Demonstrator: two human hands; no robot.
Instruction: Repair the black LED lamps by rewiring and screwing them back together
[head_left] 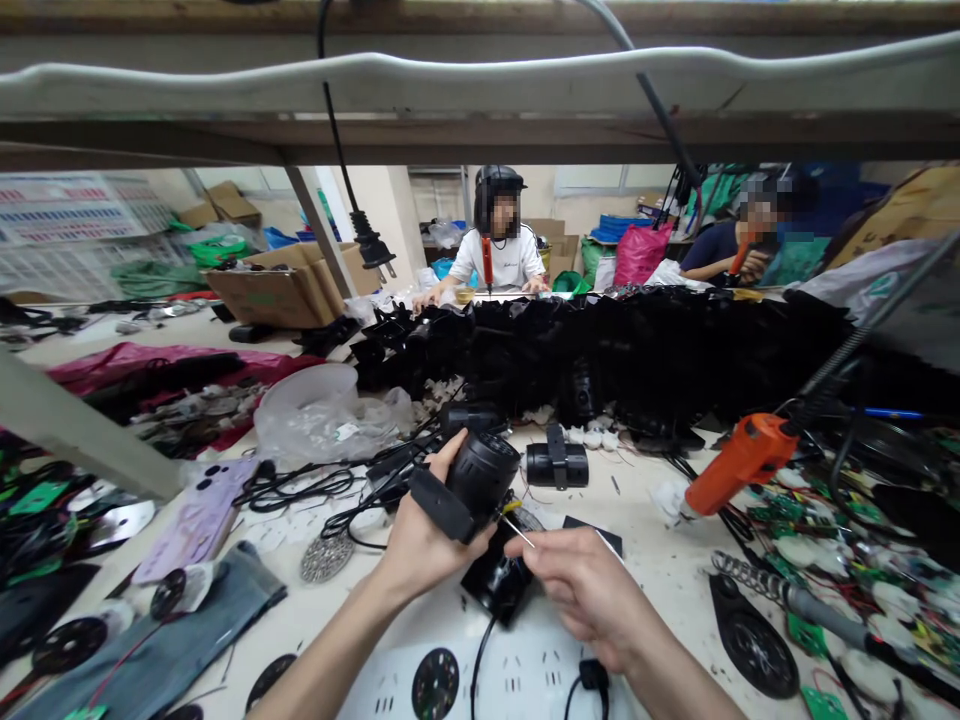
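Observation:
My left hand (pixel 420 540) is wrapped round a black cylindrical housing (pixel 484 470) with a vented round end and a flat bracket (pixel 441 503). My right hand (pixel 581 585) pinches a thin silver rod-like tool (pixel 519 530). Its tip meets the lower side of the housing, beside a small yellow piece (pixel 511 507). I cannot make out the tool's exact kind. Beneath my hands lies another black part (pixel 499 575), partly hidden. A similar black cylinder with a strap (pixel 556 464) rests just beyond on the table.
An orange electric screwdriver (pixel 742 465) hangs at right, above green circuit boards (pixel 814 640). A soldering iron (pixel 825 615) lies near them. Black parts (pixel 637 340) are heaped across the back. A clear plastic tub (pixel 307 400) and purple phone (pixel 199 515) are at left. Two people sit opposite.

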